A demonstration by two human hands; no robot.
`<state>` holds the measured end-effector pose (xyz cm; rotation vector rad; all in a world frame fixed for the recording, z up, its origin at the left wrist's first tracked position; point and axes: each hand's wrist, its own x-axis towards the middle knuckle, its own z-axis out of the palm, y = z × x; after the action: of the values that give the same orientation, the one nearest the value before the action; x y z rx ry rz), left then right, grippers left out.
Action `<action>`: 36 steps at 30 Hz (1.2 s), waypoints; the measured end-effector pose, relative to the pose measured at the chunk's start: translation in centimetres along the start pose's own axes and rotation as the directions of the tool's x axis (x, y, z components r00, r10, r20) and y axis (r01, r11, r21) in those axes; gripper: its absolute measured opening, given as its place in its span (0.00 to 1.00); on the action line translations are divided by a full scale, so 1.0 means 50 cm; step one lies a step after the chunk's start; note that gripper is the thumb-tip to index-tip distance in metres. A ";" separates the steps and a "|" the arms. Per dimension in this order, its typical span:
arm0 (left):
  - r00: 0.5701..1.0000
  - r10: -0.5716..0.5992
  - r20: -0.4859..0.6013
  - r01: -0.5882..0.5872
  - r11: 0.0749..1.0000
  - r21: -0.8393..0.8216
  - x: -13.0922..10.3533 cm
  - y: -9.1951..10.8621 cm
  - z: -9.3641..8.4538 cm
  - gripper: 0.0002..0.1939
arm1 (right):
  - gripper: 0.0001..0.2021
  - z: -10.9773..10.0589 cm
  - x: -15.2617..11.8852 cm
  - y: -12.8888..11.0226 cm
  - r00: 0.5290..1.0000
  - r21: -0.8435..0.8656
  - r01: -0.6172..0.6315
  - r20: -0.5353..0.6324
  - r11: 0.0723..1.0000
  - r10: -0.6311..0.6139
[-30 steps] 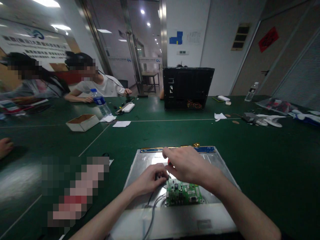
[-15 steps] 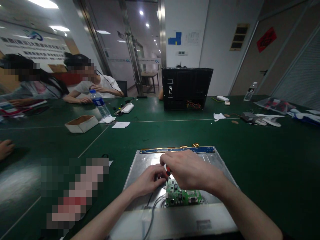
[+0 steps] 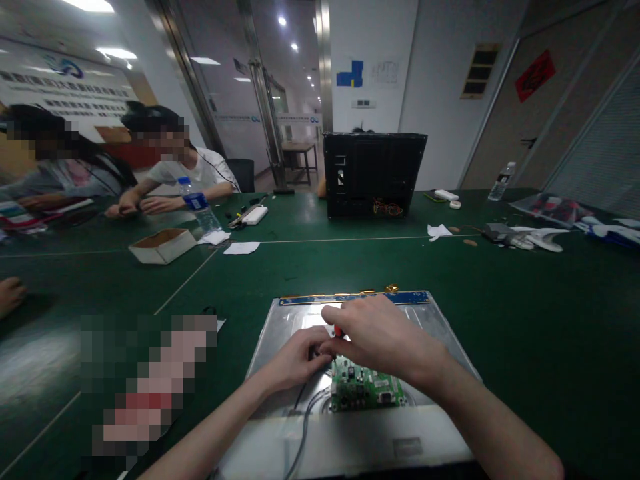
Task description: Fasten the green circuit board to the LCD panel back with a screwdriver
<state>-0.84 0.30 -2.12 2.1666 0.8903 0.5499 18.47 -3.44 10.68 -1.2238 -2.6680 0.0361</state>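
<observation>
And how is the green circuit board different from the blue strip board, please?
The green circuit board is a compact block, while the blue strip board is long and narrow. The green board is crowded with raised parts and connectors; the blue one looks much flatter. The green board sits well inside the metal panel, whereas the blue one runs along its far edge. Both are partly hidden behind the right hand.

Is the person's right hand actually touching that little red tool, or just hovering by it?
Touching. The head view shows the right hand gripping the red tool, whose red part shows between its thumb and curled fingers.
</observation>
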 end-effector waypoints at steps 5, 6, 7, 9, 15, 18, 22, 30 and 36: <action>1.000 -0.018 0.008 0.018 0.998 -0.062 0.001 0.014 -0.004 0.05 | 0.11 0.003 0.007 0.004 0.999 -0.033 -0.035 -0.008 0.999 0.035; 1.000 -0.025 -0.001 0.025 0.998 -0.053 0.001 0.015 -0.004 0.05 | 0.10 0.002 0.008 0.004 1.000 -0.037 -0.029 -0.004 0.999 0.029; 1.000 -0.028 -0.010 0.028 0.999 -0.038 0.000 0.015 -0.004 0.05 | 0.09 0.002 0.008 0.004 1.000 -0.039 -0.020 0.001 0.999 0.020; 1.000 -0.023 -0.018 0.023 1.000 -0.011 0.000 0.014 -0.005 0.05 | 0.08 -0.001 0.008 0.002 1.000 -0.036 -0.002 0.013 0.999 0.003; 1.000 -0.005 -0.009 0.005 1.000 -0.002 0.000 0.009 -0.004 0.05 | 0.10 -0.014 0.005 -0.005 0.998 0.034 0.007 0.067 0.999 -0.010; 1.000 -0.023 -0.003 0.023 1.000 0.000 0.000 0.007 -0.003 0.05 | 0.09 -0.016 0.002 -0.001 0.997 0.028 0.038 0.071 0.999 -0.039; 1.000 -0.010 0.019 0.010 1.000 0.004 -0.001 0.005 -0.003 0.04 | 0.08 -0.015 -0.003 0.007 0.997 0.014 0.070 0.041 0.997 -0.071; 1.000 0.001 0.017 -0.001 1.000 -0.006 -0.001 0.010 -0.004 0.05 | 0.11 -0.014 -0.004 0.007 0.996 0.020 0.083 0.041 0.996 -0.084; 1.000 0.008 0.026 -0.008 1.000 0.008 0.001 0.006 -0.004 0.04 | 0.08 -0.009 -0.005 0.010 0.999 0.042 0.040 -0.001 0.998 -0.040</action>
<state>-0.80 0.26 -1.75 2.1803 0.8719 0.5218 19.10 -3.32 11.04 -1.1570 -2.6765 0.0853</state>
